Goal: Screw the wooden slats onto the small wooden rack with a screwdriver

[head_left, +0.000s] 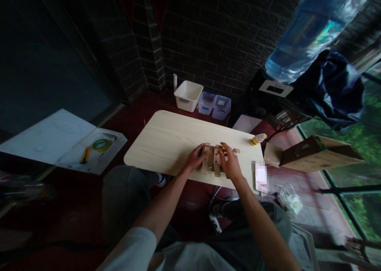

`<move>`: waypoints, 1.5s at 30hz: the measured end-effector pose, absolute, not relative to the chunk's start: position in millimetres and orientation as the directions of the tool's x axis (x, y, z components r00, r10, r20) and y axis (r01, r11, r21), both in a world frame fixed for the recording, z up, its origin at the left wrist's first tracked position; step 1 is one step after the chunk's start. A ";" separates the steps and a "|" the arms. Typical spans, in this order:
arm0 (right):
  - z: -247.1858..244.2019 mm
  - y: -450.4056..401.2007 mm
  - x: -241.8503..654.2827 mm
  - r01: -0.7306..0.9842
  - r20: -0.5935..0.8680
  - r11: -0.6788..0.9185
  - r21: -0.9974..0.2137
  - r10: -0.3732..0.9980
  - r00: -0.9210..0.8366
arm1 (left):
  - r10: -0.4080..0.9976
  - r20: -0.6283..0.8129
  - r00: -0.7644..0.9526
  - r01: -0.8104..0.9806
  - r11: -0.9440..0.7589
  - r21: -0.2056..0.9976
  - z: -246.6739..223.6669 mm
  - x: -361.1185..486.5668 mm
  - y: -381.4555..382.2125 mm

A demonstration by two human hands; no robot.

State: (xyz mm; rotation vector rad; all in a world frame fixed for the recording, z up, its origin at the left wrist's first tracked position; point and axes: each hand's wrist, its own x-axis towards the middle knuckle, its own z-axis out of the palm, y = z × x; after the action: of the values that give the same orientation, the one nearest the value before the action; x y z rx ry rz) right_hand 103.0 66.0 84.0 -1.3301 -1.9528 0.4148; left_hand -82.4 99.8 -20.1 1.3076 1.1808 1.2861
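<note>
A small wooden assembly of slats and blocks rests on the light wooden table near its front edge. My left hand is closed on the left side of this assembly, the thumb lying over a slat. Over the right side, my right hand has its fingers curled around a small yellow-and-black tool, mostly hidden by the fingers; it looks like a short screwdriver. A narrow wooden piece sticks out just beyond the right hand.
The table carries a yellow-capped clear bottle and a blurred-out phone-like object at its right end. On the left stands an open white case. Plastic bins line the wall; a cardboard box sits right.
</note>
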 end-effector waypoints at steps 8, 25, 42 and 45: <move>76.7 72.3 105.8 0.671 0.368 0.368 -0.643 0.918 -0.150 | 0.995 0.095 -0.011 0.038 -0.095 0.995 -24.8 -82.9 100.7; 80.4 67.1 116.3 0.577 0.398 0.309 -0.756 0.917 0.030 | 0.994 0.105 -0.013 0.030 -0.104 0.994 -29.2 -82.1 102.4; 66.2 60.2 162.0 0.656 0.365 0.303 -0.692 0.930 -0.045 | 0.991 0.130 0.017 0.102 -0.131 0.986 -37.1 -83.0 107.6; 69.8 59.8 163.8 0.651 0.339 0.317 -0.690 0.936 -0.097 | 0.992 0.126 0.009 0.102 -0.126 0.987 -36.0 -82.7 107.2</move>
State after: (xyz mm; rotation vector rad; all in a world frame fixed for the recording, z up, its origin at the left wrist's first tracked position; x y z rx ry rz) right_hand 163.8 59.8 69.8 -1.4131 -1.8288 0.4774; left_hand -82.7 107.2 -36.0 1.3799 1.2203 1.2507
